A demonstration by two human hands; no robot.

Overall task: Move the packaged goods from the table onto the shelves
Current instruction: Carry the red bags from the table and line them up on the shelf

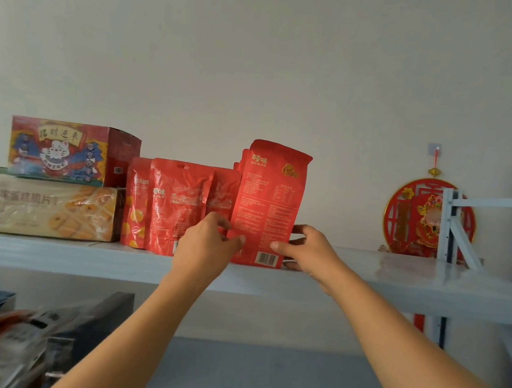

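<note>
Pouch (268, 205) gripped btwn L hand (206, 245), R hand (312, 252)

Tall red pouch (268, 205) upright on shelf (399, 276)

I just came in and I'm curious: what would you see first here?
First, the tall red pouch upright on the shelf in the middle, held near its bottom by the left hand and the right hand. Just left of it stands a row of shorter red pouches, and farther left a colourful cat box sits on a biscuit box. On the wall at the right hangs a round red decoration.
</note>
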